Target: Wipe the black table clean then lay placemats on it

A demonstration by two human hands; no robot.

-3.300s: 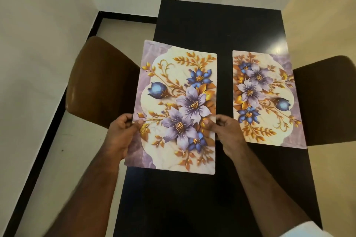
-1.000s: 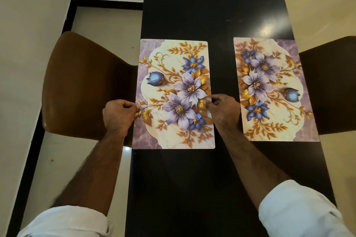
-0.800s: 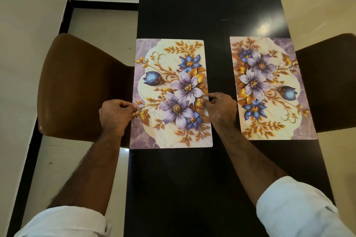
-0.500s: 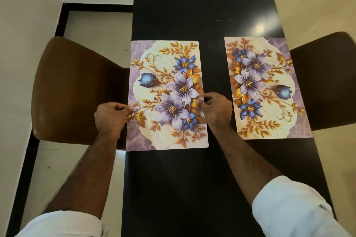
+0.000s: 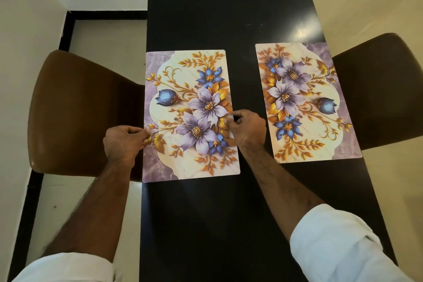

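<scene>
Two floral placemats lie flat on the black table (image 5: 229,18). The left placemat (image 5: 190,89) sits along the table's left edge, and its left side slightly overhangs that edge. My left hand (image 5: 123,142) pinches its left edge. My right hand (image 5: 248,128) pinches its right edge at about mid-length. The right placemat (image 5: 304,89) rests by the table's right edge, with neither hand on it.
A brown chair (image 5: 77,110) is tucked against the table's left side and another brown chair (image 5: 380,89) against its right side. Pale floor with a black border strip (image 5: 66,30) runs at the left.
The left placemat came down from a raised, tilted hold to lie flat on the table. In the last second both hands have kept hold of its edges, with only small shifts.
</scene>
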